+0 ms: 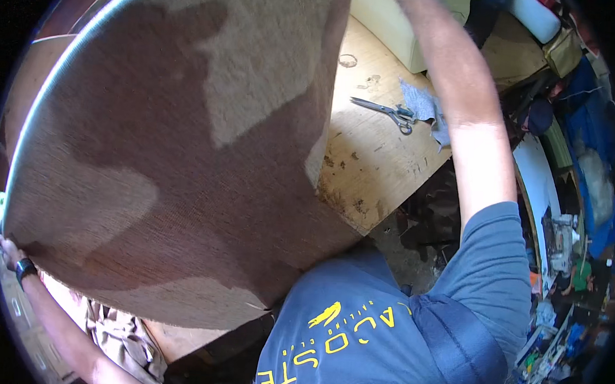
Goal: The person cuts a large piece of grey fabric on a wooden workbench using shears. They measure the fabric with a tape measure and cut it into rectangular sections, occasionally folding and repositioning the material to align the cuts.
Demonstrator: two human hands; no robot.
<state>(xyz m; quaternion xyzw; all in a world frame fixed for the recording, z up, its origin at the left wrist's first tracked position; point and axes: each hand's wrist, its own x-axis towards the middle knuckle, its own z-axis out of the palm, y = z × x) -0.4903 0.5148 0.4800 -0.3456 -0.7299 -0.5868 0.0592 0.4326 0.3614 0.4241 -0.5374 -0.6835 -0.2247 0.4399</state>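
A large sheet of brown woven fabric (205, 181) is spread across the left and middle of the view, with dark shadows falling over it. At the far left rim, my left hand (11, 253), with a dark band on its wrist, is closed on the fabric's edge. My right arm stretches up past the table's right side, and its hand is out of the picture at the top. Scissors (386, 113) lie on the plywood table (364, 157) beside a grey-blue cloth scrap (421, 101), to the left of my right forearm.
A pale yellow block or container (390, 27) stands at the table's far side. Crumpled beige cloth (126, 342) lies at lower left. On the right are a blue sheet (597, 170) and mixed clutter (561, 347). The table's near corner (364, 232) is close to my body.
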